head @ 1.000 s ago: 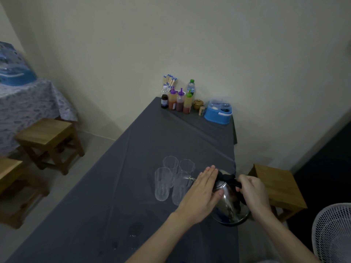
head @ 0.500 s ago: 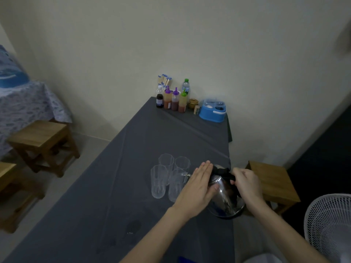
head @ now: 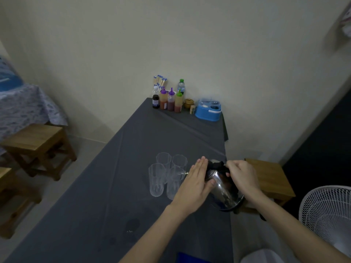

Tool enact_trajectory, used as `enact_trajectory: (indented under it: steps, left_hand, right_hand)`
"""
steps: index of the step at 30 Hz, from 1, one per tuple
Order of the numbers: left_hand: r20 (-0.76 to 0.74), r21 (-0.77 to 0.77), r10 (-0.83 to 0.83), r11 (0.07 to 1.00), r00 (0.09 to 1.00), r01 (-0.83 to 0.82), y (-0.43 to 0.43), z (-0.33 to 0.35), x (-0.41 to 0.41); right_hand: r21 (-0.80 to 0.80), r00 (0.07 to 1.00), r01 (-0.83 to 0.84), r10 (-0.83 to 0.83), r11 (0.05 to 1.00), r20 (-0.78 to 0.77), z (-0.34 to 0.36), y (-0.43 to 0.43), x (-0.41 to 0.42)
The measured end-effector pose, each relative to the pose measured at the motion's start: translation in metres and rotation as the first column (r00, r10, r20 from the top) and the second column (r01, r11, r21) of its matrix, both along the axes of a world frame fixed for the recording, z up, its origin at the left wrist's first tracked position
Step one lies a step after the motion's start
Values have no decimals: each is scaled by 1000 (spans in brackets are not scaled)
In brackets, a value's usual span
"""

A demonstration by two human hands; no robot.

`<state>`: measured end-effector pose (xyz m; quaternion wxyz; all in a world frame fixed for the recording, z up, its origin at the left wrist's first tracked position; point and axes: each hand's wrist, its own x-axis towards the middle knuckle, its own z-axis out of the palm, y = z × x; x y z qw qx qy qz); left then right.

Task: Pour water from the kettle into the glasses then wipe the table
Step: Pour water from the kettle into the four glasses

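A shiny steel kettle (head: 225,188) with a black handle is tilted to the left, its spout over the near right glass (head: 174,184). My right hand (head: 243,176) grips the black handle. My left hand (head: 195,184) lies flat against the kettle's side with straight fingers. Several clear glasses stand in a cluster on the grey tablecloth (head: 133,168): a near left one (head: 157,179) and two behind (head: 163,159) (head: 179,161). Wet spots (head: 131,227) darken the cloth near me.
Sauce bottles (head: 170,99), a small jar and a blue container (head: 208,110) stand at the table's far end by the wall. Wooden stools sit at the left (head: 38,143) and right (head: 269,179). A white fan (head: 328,213) is at lower right.
The kettle has tipped further toward the glasses, with both hands staying on it. The view has shifted slightly.
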<state>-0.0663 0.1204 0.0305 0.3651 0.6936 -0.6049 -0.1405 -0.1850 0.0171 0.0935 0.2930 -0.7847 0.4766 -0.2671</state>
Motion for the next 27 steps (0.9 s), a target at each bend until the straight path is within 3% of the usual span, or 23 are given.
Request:
enact_trajectory:
  steps: [18, 27]
  left_hand:
    - [3, 18, 0, 1000, 1000, 0, 2, 2, 3]
    - [33, 24, -93, 995, 995, 92, 3, 8, 9]
  right_hand:
    - [-37, 1000, -6, 5, 999, -27, 2, 4, 3]
    - [57, 990, 137, -139, 989, 23, -6, 11, -3]
